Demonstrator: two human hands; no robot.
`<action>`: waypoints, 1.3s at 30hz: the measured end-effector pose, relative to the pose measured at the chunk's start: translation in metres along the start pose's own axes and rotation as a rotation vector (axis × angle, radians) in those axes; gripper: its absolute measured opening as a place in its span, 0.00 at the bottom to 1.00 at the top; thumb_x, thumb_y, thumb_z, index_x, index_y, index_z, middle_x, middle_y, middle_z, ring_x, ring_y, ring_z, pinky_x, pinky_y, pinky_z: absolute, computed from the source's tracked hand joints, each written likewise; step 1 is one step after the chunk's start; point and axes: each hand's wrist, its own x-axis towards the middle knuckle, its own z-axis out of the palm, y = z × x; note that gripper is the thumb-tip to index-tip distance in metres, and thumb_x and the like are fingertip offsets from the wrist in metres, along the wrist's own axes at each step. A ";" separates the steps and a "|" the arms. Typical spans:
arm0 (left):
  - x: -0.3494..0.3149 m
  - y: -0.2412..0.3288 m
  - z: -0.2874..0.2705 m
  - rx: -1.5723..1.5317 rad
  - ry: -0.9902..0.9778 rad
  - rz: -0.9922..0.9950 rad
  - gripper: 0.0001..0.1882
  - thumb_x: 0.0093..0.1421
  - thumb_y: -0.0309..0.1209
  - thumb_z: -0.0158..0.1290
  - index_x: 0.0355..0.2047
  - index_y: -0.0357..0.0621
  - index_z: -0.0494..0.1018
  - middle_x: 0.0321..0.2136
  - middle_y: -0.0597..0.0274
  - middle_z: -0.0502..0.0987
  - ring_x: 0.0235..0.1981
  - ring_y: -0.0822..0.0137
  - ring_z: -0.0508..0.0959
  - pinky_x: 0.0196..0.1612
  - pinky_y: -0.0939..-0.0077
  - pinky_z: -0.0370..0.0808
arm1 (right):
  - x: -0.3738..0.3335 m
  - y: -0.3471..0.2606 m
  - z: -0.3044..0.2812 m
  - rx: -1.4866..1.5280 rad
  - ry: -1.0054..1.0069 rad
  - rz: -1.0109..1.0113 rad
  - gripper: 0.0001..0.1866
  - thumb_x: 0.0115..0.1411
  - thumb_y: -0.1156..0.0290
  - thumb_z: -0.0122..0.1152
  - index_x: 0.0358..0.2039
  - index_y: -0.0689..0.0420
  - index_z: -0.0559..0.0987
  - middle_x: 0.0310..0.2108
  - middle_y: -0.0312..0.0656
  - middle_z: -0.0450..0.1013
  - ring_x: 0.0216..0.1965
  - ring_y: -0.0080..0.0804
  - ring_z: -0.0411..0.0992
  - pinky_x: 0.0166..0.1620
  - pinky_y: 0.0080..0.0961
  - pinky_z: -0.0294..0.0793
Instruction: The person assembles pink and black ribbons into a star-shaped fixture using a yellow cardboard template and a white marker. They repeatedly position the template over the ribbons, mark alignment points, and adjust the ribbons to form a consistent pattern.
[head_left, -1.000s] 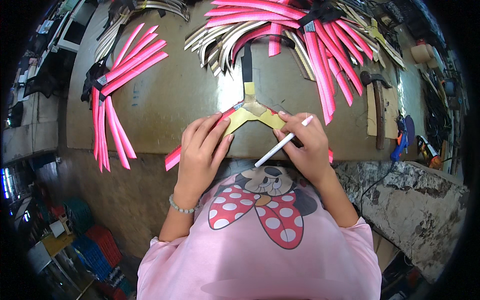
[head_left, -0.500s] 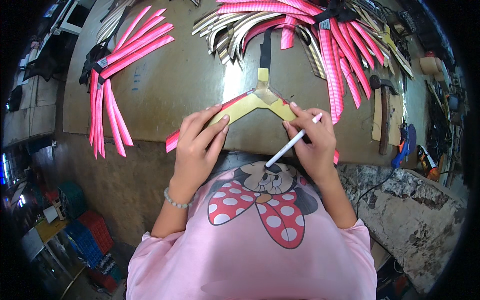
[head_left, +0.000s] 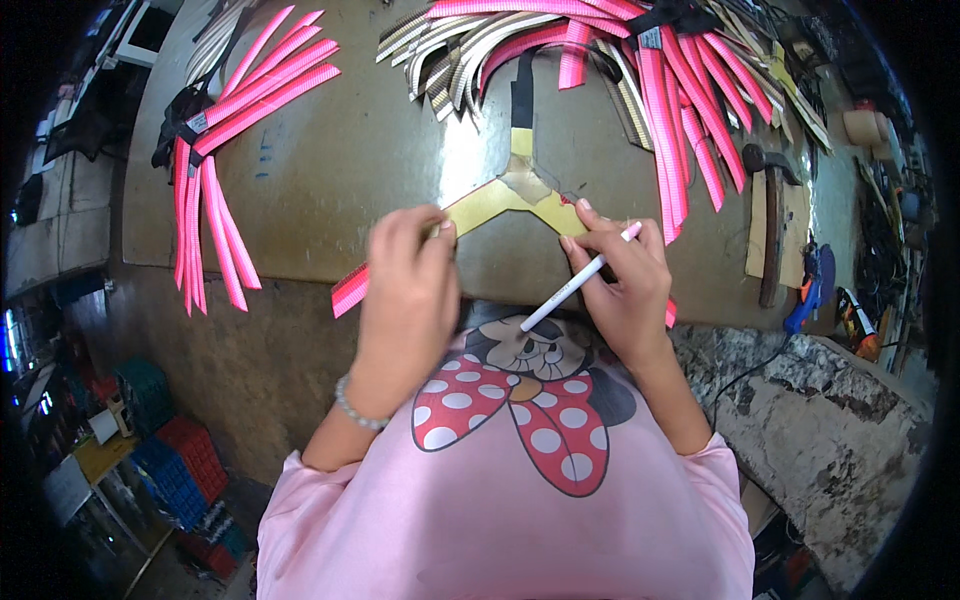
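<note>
A yellow Y-shaped template (head_left: 482, 212) lies near the table's front edge, with a clear patch at its joint and a black strap (head_left: 522, 105) running up from its stem. Pink webbing (head_left: 350, 290) shows along the template's left arm and sticks out beyond my left hand. My left hand (head_left: 408, 275), slightly blurred, has its thumb and fingers bent together at the end of that arm. A white pen (head_left: 565, 293) with a pink end is held slantwise in my right hand (head_left: 628, 275), whose fingertips also touch the template's right arm.
Bundles of pink straps lie at the left (head_left: 215, 150) and far right (head_left: 660, 140) of the table, beside striped brown-white straps (head_left: 450, 60). A hammer (head_left: 770, 230) rests on the right, next to a blue glue gun (head_left: 808, 295) with a trailing cord.
My left hand's fingers have drawn together and bent at the template's left arm, where they lay stretched out before. My right hand and the pen have barely moved.
</note>
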 end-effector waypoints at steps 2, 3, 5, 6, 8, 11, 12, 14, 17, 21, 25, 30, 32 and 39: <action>0.007 0.018 0.010 0.219 -0.080 0.094 0.08 0.61 0.23 0.51 0.27 0.30 0.74 0.39 0.50 0.71 0.43 0.56 0.74 0.42 0.69 0.78 | 0.001 0.003 -0.001 -0.029 -0.039 -0.049 0.10 0.52 0.77 0.70 0.35 0.60 0.80 0.42 0.48 0.80 0.34 0.43 0.72 0.40 0.33 0.72; 0.010 0.024 0.013 0.294 -0.113 0.065 0.07 0.60 0.24 0.51 0.28 0.31 0.73 0.38 0.51 0.70 0.41 0.58 0.74 0.38 0.70 0.78 | 0.002 0.005 -0.004 -0.051 -0.079 -0.077 0.10 0.56 0.76 0.69 0.38 0.59 0.80 0.43 0.49 0.80 0.35 0.40 0.72 0.41 0.32 0.72; 0.018 0.031 0.018 0.443 -0.207 0.057 0.05 0.58 0.25 0.53 0.30 0.34 0.73 0.36 0.54 0.70 0.37 0.62 0.74 0.30 0.72 0.78 | 0.004 0.011 -0.011 0.151 -0.117 0.073 0.11 0.62 0.70 0.63 0.44 0.59 0.79 0.45 0.49 0.79 0.36 0.35 0.72 0.41 0.30 0.72; 0.024 0.033 0.021 0.539 -0.203 0.090 0.08 0.61 0.29 0.52 0.35 0.37 0.75 0.36 0.56 0.70 0.32 0.66 0.74 0.24 0.76 0.77 | 0.006 0.014 -0.015 0.373 -0.106 0.252 0.13 0.66 0.66 0.59 0.47 0.60 0.78 0.46 0.49 0.79 0.36 0.31 0.72 0.42 0.28 0.72; 0.030 0.039 0.025 0.680 -0.230 0.100 0.10 0.64 0.31 0.49 0.38 0.38 0.77 0.37 0.58 0.70 0.29 0.66 0.73 0.25 0.75 0.78 | 0.004 0.016 -0.024 0.692 0.039 0.421 0.24 0.75 0.55 0.42 0.55 0.63 0.73 0.43 0.45 0.79 0.34 0.21 0.68 0.42 0.22 0.70; 0.037 0.047 0.034 0.701 -0.175 0.085 0.17 0.67 0.37 0.48 0.46 0.36 0.77 0.44 0.56 0.69 0.27 0.61 0.74 0.28 0.72 0.80 | -0.008 0.010 -0.037 0.550 0.263 0.554 0.21 0.73 0.60 0.47 0.48 0.66 0.78 0.35 0.40 0.76 0.29 0.19 0.64 0.37 0.19 0.68; 0.038 0.049 0.037 0.690 -0.169 0.071 0.20 0.68 0.40 0.48 0.48 0.35 0.76 0.47 0.55 0.69 0.26 0.58 0.75 0.29 0.70 0.82 | -0.012 0.008 -0.037 0.343 0.288 0.484 0.17 0.71 0.64 0.52 0.44 0.66 0.80 0.32 0.40 0.76 0.29 0.18 0.66 0.35 0.17 0.68; 0.039 0.056 0.043 0.675 -0.192 0.039 0.29 0.64 0.49 0.51 0.51 0.32 0.74 0.53 0.53 0.66 0.28 0.50 0.76 0.32 0.64 0.84 | -0.019 0.002 -0.035 0.203 0.218 0.394 0.10 0.66 0.71 0.60 0.39 0.66 0.82 0.29 0.39 0.75 0.28 0.18 0.70 0.32 0.15 0.68; 0.038 0.063 0.049 0.705 -0.249 0.010 0.42 0.58 0.61 0.52 0.53 0.28 0.71 0.57 0.51 0.63 0.26 0.50 0.75 0.34 0.61 0.83 | -0.024 -0.001 -0.030 0.225 0.209 0.559 0.06 0.57 0.77 0.69 0.30 0.64 0.79 0.24 0.37 0.74 0.24 0.14 0.70 0.27 0.15 0.68; 0.039 0.068 0.053 0.734 -0.229 -0.021 0.51 0.53 0.69 0.52 0.52 0.25 0.70 0.58 0.50 0.63 0.24 0.50 0.75 0.36 0.57 0.82 | -0.023 0.002 -0.025 0.250 0.209 0.632 0.12 0.54 0.78 0.71 0.24 0.61 0.73 0.20 0.34 0.73 0.21 0.11 0.64 0.23 0.14 0.65; 0.043 0.070 0.055 0.756 -0.290 -0.058 0.53 0.52 0.73 0.48 0.51 0.26 0.71 0.58 0.48 0.63 0.22 0.49 0.77 0.36 0.58 0.82 | -0.023 0.003 -0.029 0.254 0.087 0.475 0.12 0.53 0.81 0.68 0.22 0.61 0.70 0.20 0.35 0.69 0.21 0.13 0.60 0.24 0.14 0.62; 0.048 0.070 0.050 0.831 -0.332 0.019 0.54 0.52 0.75 0.45 0.49 0.28 0.72 0.56 0.46 0.65 0.21 0.49 0.81 0.33 0.60 0.82 | -0.020 0.011 -0.052 0.459 -0.181 0.504 0.14 0.55 0.82 0.66 0.22 0.58 0.68 0.24 0.34 0.69 0.24 0.15 0.64 0.29 0.13 0.64; 0.050 0.069 0.049 0.824 -0.353 0.020 0.53 0.51 0.75 0.46 0.49 0.28 0.72 0.56 0.44 0.66 0.20 0.49 0.81 0.32 0.60 0.82 | -0.007 0.019 -0.056 0.710 -0.140 0.575 0.14 0.57 0.80 0.65 0.24 0.56 0.68 0.24 0.32 0.69 0.25 0.16 0.68 0.32 0.14 0.68; 0.053 0.068 0.045 0.792 -0.373 0.024 0.53 0.50 0.76 0.47 0.49 0.31 0.71 0.61 0.40 0.66 0.23 0.47 0.83 0.28 0.63 0.81 | 0.090 0.034 -0.020 0.643 -0.104 0.327 0.16 0.55 0.69 0.74 0.23 0.57 0.72 0.21 0.34 0.75 0.25 0.16 0.73 0.28 0.13 0.68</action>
